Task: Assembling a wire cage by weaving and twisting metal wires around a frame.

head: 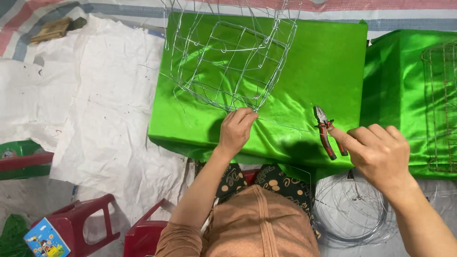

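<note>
Pinched between the fingers of the left hand [236, 129] was a thin wire [281, 124] at the near edge of a wire frame [232, 66], the strand running off rightward across the green satin box [304, 71] toward the pliers [327, 133]. Those pliers lay on the box with their long axis pointing away from the person, jaws at the far end and red handles nearest. Reaching in, the right hand [378, 152] touched one handle with an extended fingertip, its other fingers loosely curled and gripping nothing, while a wire coil [350, 212] lay below on the floor.
</note>
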